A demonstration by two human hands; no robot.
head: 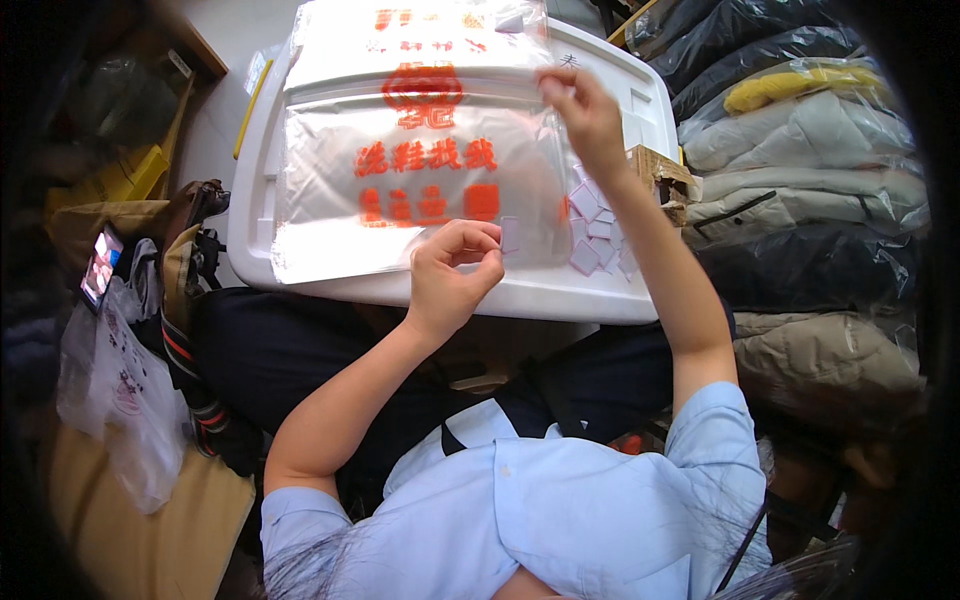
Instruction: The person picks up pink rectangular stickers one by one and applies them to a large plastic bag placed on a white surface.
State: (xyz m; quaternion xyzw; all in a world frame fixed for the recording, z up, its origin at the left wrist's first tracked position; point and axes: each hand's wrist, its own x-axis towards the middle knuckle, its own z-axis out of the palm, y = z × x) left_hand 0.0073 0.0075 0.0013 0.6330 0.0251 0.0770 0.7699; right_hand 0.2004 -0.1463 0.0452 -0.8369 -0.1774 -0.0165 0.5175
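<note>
My left hand is over the front edge of the white plastic lid, its fingertips on a small whitish square piece with a thin purple-pink edge. Clear plastic bags with red printed writing lie on the lid, overlapping one another. My right hand is raised at the bags' right edge. Its fingers are curled and blurred, so whether anything thin is between them cannot be seen. Several more small square pieces lie loosely heaped on the lid, below my right forearm.
The white lid spans my knees' front. A torn cardboard box stands at its right edge. Plastic-wrapped folded jackets are stacked on the right. At left are a lit phone, a bag with a striped strap and a translucent plastic bag.
</note>
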